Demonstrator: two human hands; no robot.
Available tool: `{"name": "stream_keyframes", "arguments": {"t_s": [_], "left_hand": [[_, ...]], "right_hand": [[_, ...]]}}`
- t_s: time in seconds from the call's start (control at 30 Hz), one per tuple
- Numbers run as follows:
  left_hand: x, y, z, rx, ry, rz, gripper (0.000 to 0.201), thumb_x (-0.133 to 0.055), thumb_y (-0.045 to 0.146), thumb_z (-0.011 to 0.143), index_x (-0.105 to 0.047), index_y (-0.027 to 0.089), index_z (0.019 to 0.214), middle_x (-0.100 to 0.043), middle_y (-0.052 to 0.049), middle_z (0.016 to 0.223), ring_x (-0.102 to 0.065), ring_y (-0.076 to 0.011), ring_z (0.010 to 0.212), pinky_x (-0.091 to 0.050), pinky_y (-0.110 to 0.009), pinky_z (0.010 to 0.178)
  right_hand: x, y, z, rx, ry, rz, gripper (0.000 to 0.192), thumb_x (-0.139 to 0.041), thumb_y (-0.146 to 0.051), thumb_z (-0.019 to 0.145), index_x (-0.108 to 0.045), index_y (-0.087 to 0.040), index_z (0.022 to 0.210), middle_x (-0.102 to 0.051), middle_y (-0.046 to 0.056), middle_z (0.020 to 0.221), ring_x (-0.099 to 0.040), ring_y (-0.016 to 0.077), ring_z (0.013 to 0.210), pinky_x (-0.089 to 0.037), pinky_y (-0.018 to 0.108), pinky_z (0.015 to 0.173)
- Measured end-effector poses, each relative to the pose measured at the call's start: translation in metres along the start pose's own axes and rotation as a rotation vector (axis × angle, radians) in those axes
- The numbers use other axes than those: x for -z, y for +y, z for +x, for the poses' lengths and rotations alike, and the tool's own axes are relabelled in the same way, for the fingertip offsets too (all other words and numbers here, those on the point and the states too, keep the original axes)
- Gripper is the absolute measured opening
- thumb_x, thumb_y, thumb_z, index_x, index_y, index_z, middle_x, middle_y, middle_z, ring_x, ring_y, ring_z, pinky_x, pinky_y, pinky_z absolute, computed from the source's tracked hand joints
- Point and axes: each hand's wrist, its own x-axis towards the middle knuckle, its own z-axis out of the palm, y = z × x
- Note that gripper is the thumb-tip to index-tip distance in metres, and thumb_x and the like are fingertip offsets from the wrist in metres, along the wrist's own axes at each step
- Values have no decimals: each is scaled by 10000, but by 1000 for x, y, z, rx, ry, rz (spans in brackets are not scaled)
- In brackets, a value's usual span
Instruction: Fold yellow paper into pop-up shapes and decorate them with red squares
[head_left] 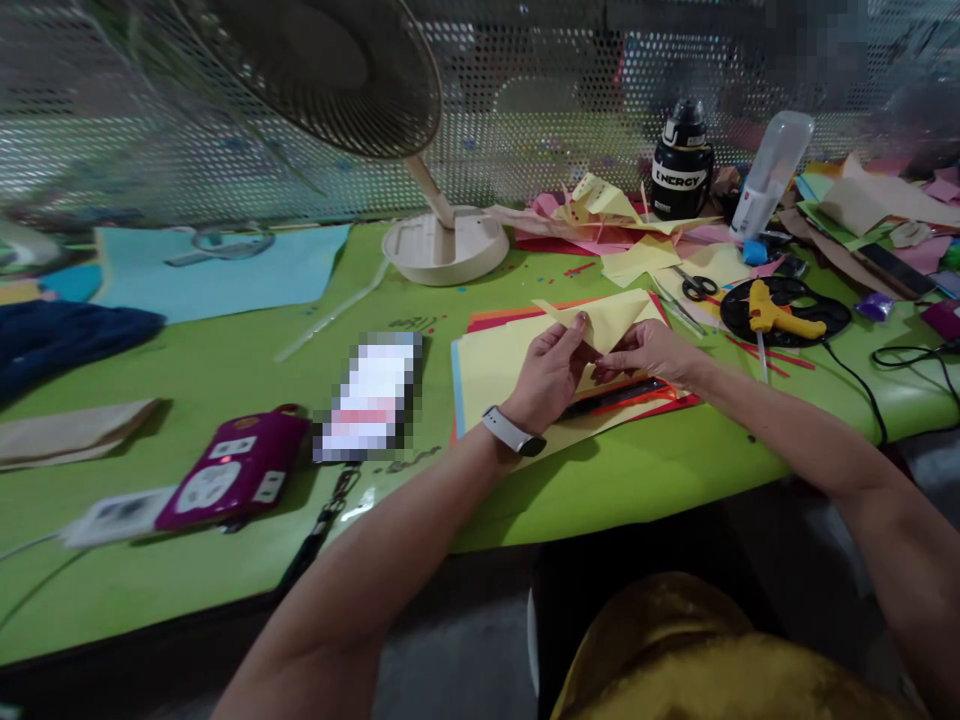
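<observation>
Both hands pinch the folded yellow paper (609, 318): left hand (550, 375) w/ thumb on top, right hand (651, 350) at its rt edge, above the coloured sheet stack (487, 365). Risk: crease goes skewed if either grip slips (fan (337, 70) nearby could flutter loose sheets).

A green counter (225, 370) carries a white desk fan (442, 240) at the back, in front of a perforated metal screen (540, 100). To the right of the fan stand a black bottle marked ENERGY (681, 165) and a tilted clear-capped bottle (771, 170). Scissors (699, 287) lie near a yellow glue gun (776, 315), which rests on a black round plate (825, 322). On the left lie a light blue sheet (225, 270), a dark blue cloth (67, 335), a brown paper bag (71, 432) and a maroon power strip (236, 470).
</observation>
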Motion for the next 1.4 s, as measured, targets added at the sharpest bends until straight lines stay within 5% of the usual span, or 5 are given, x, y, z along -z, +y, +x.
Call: {"name": "stream_keyframes", "arguments": {"t_s": [0.2,0.53,0.8,1.1,1.4], "left_hand": [[1,2,1,-27,35,-2,442,-895,435,685,-543,188,583,-563,46,524,-524,-75,468,-448,-213,474],[-2,2,1,-18,53,-47,371,-875,326,736,-587,170,562,-541,56,551,-463,-49,494,-443,-198,539],[-1,7,0,3,56,-47,372,-917,335,669,-598,170,569,-512,73,534,-417,-36,473,-426,-168,502],[4,9,4,-7,83,-11,453,-932,381,629,-538,174,547,-476,85,491,-435,-32,451,-439,-163,505],[6,12,1,-20,-56,140,454,-860,490,685,-709,201,1002,-754,-41,964,-700,-197,886,-587,-317,770]], "right_hand": [[-2,-4,-2,-12,48,-35,314,-905,-398,632,-767,-155,776,-783,67,749,-738,139,704,-428,167,504],[-8,-11,-4,84,168,-80,401,-717,-489,832,-712,-149,619,-753,89,660,-686,124,581,-495,237,588],[10,-14,-3,254,345,-177,397,-655,-472,838,-657,-180,569,-713,42,600,-603,93,481,-365,232,475],[32,-21,5,342,544,3,414,-647,-543,844,-661,-182,642,-685,25,576,-602,95,461,-396,215,432],[20,-24,-4,5,198,-23,635,-510,-777,859,-656,-170,743,-697,72,582,-627,139,432,-371,224,360]]}}
